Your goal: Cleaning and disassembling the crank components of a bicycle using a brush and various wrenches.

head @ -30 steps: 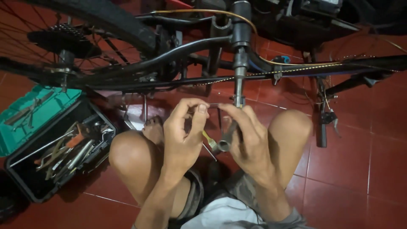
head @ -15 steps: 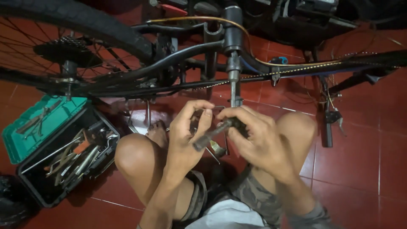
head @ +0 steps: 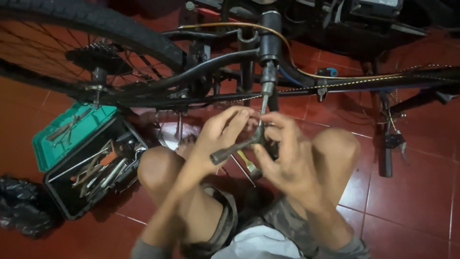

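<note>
I squat in front of an upturned black bicycle [head: 201,72]. Both hands grip a dark three-armed socket wrench [head: 235,148]. One arm of it points up into the bottom of the black seat tube [head: 269,43]. My left hand [head: 223,132] holds the arm that sticks out to the lower left. My right hand [head: 282,153] wraps the hub and the right side of the wrench. A small yellow-handled tool [head: 248,164] lies on the floor under my hands.
An open toolbox [head: 91,168] with a green lid [head: 67,134] and several metal tools stands at my left knee. The rear wheel [head: 96,29] with its sprocket fills the upper left. A black bag [head: 21,206] lies at far left. Red floor tiles [head: 407,201] run to the right.
The wrench has turned: its free arm swung from near upright between my hands down to the lower left. My head has shifted slightly, so the toolbox sits further right.
</note>
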